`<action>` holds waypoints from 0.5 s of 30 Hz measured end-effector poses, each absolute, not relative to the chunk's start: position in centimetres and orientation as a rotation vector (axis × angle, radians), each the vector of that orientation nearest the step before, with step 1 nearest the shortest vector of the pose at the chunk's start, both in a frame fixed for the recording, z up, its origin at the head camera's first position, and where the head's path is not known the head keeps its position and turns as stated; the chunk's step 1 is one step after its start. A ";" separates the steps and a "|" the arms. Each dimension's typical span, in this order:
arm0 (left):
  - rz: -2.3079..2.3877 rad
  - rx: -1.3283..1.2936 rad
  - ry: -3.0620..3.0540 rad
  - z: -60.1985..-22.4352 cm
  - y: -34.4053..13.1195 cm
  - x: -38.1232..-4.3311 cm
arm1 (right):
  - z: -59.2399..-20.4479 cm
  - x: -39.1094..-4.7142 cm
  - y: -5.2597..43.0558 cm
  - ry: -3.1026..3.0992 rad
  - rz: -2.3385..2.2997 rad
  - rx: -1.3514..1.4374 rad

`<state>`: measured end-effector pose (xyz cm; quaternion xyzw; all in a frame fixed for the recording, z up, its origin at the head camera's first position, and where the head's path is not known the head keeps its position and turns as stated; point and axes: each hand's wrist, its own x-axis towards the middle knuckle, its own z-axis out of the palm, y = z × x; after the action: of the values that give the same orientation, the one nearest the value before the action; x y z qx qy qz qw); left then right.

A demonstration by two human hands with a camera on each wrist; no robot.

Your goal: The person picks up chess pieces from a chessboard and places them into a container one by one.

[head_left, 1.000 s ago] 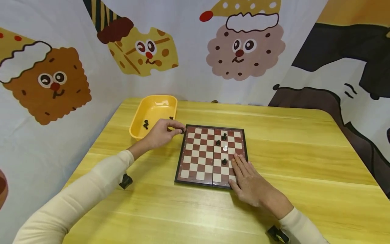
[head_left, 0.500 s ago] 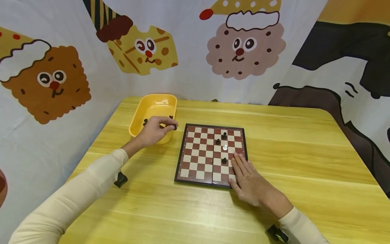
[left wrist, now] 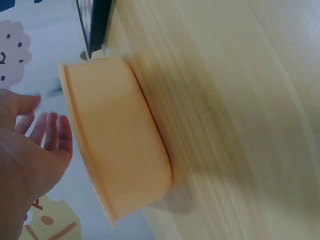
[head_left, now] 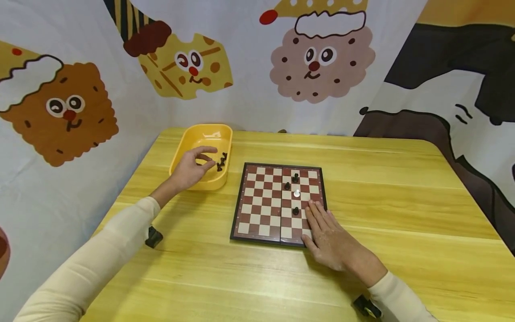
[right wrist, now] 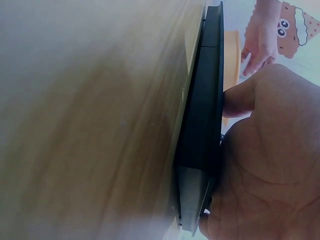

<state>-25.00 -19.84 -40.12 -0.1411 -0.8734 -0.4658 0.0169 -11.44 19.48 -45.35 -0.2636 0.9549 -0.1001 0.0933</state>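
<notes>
My left hand (head_left: pixel 192 167) hovers over the yellow tray (head_left: pixel 217 182), its thumb and fingers apart with nothing between them. Several small black chess pieces (head_left: pixel 219 167) lie in the tray, just right of the fingertips; the hand may cover others. A dark blur near the tray rim (left wrist: pixel 68 95) shows in the left wrist view. Flat on the near right corner of the chessboard (head_left: pixel 263 210) rests my right hand (head_left: pixel 331 239). Still on the board's right half stand a black knight-like piece (head_left: pixel 295 177), two black pawns (head_left: pixel 287 186) and a white pawn (head_left: pixel 297 193).
The board and tray share a yellow wood-grain table (head_left: pixel 386 210), the tray left of the board. Behind it hangs a white cloth (head_left: pixel 249 107) printed with cartoon food. Black clip-like devices (head_left: pixel 154 237) sit by both wrists.
My left hand has moved left from the board's far left corner to above the tray and has let go of a black chess piece. The right hand has stayed put.
</notes>
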 end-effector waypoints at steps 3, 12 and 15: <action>-1.453 -0.443 -2.672 -40.0 -19.4 -24.7 | -45.4 -11.4 19.5 2.837 -0.292 -0.785; -1.550 -0.586 -2.556 -38.6 -15.9 -23.8 | -45.3 -11.4 19.4 2.849 -0.311 -0.790; -1.607 -0.642 -2.512 -38.6 -14.5 -23.7 | -45.3 -11.4 19.4 2.847 -0.310 -0.788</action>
<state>-23.71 -14.51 -38.60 -0.2104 -0.8225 -0.5264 0.0455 -11.43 19.38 -45.31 -0.2644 0.9550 -0.1041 0.0855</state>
